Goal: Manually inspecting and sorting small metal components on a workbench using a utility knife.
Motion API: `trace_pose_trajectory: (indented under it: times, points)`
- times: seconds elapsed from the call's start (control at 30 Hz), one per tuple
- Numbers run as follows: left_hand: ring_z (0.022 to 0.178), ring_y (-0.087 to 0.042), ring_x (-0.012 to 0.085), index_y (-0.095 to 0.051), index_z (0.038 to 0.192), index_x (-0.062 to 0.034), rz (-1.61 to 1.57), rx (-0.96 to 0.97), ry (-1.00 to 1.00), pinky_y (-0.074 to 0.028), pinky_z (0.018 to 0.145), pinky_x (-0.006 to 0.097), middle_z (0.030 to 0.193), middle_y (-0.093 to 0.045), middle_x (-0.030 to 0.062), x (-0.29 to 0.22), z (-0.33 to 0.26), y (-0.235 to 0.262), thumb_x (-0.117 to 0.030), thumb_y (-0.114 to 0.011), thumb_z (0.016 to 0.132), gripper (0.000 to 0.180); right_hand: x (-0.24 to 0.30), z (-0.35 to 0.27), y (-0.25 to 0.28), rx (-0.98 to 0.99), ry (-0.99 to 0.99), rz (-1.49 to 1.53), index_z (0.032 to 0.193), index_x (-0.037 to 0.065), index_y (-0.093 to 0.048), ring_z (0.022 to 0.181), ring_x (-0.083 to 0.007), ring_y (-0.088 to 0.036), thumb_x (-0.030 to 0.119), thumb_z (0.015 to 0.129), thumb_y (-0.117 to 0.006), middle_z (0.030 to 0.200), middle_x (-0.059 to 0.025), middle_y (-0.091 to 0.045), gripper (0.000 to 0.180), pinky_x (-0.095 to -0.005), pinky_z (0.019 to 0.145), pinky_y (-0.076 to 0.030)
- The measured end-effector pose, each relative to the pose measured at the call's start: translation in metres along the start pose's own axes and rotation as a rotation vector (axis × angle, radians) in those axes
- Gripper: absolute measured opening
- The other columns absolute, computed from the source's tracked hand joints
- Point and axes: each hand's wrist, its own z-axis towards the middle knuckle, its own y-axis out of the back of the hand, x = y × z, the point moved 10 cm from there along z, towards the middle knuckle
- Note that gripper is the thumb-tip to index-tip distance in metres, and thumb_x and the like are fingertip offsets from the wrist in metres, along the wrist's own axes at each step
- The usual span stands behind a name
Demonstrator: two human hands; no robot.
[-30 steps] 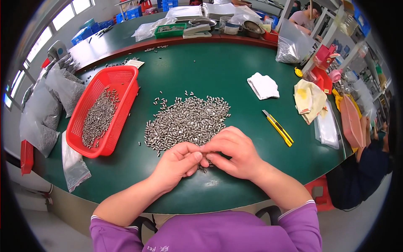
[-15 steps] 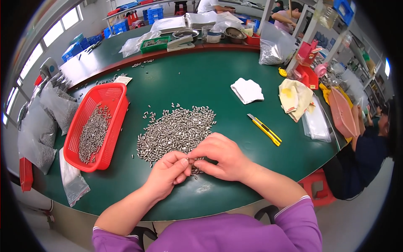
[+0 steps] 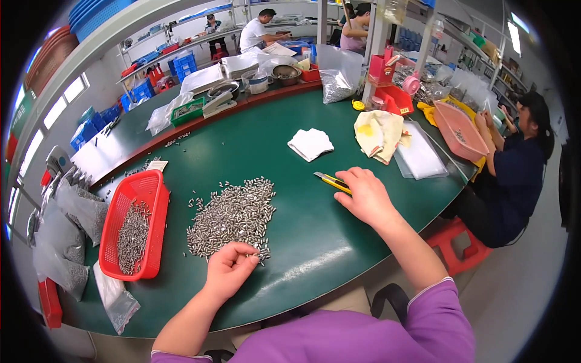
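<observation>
A: In the head view, what do you count on the green table [image 3: 315, 242]?

B: One big heap of small metal pins [image 3: 233, 216], too many to count. This heap I take as the landmark. Left of the heap stands one red basket [image 3: 134, 222], with more pins inside it.

A: And the hands?

B: Two. The left hand [image 3: 230, 269] lies at the near edge of the heap, the fingers curled and half closed over some pins; if it really grips them, I cannot tell. The right hand [image 3: 366, 196] is to the right of the heap, well apart from it. It lies palm down on one yellow utility knife [image 3: 331, 181], fingers loosely bent over the handle.

A: What else is around?

B: Behind the heap to the right, one folded white cloth [image 3: 310, 144], then one yellowish cloth [image 3: 378, 133] and one clear plastic bag [image 3: 419, 156]. Far right from the heap, another person [image 3: 514, 163] sits at the table beside one pink basket [image 3: 460, 130]. Nothing stands between the hands and the heap.
</observation>
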Motion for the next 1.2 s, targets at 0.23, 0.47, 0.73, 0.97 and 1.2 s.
trace_pose_trajectory:
  times: [0.23,0.47,0.73,0.97,1.2]
  points:
    - [0.049,-0.045,0.0043,-0.068,0.093,-0.0061,0.523,-0.015,-0.138,-0.037,0.047,0.022,0.057,-0.053,-0.0014,-0.024,-0.011,-0.018,-0.011,-0.073,0.082,0.013,-0.038,-0.014,-0.021,0.012,-0.103,0.086,0.113,0.006,-0.059,0.094,-0.0296,-0.059,0.018,0.083,-0.065,0.103,-0.0131,-0.059,0.033,-0.0416,0.081,-0.051]
    - [0.065,-0.065,0.0273,-0.065,0.085,-0.0103,1.049,0.085,-0.248,-0.051,0.058,0.037,0.072,-0.065,0.0082,-0.049,-0.042,-0.079,-0.020,-0.068,0.082,0.011,0.008,-0.095,0.008,0.215,-0.280,1.072,0.114,-0.001,-0.049,0.061,-0.0077,-0.052,0.014,0.097,-0.045,0.093,-0.0055,-0.058,0.024,-0.0235,0.055,-0.044]
    - [0.061,-0.061,0.0234,-0.067,0.086,-0.0080,1.123,-0.015,-0.283,-0.048,0.055,0.033,0.069,-0.062,0.0059,-0.051,-0.039,-0.094,-0.011,-0.073,0.077,0.011,0.049,-0.173,-0.010,0.356,-0.180,0.730,0.134,0.006,-0.045,0.087,-0.0326,-0.059,0.011,0.092,-0.053,0.102,-0.0173,-0.051,0.043,-0.0397,0.076,-0.050]
    - [0.058,-0.059,0.0219,-0.068,0.087,-0.0069,1.037,-0.065,-0.278,-0.047,0.054,0.032,0.069,-0.062,0.0065,-0.048,-0.045,-0.092,-0.008,-0.073,0.077,0.012,0.056,-0.179,-0.009,0.319,-0.150,0.630,0.129,0.009,-0.047,0.072,-0.0322,-0.060,0.008,0.088,-0.057,0.092,-0.0126,-0.056,0.043,-0.0414,0.063,-0.052]
    - [0.050,-0.049,0.0132,-0.067,0.085,-0.0042,0.901,-0.073,-0.116,-0.042,0.049,0.027,0.062,-0.055,0.0045,-0.038,-0.041,-0.084,-0.005,-0.072,0.079,0.008,0.080,-0.170,-0.019,0.379,-0.027,0.546,0.138,0.016,-0.046,0.063,-0.0249,-0.061,0.010,0.086,-0.060,0.076,-0.0063,-0.059,0.054,-0.0361,0.056,-0.052]
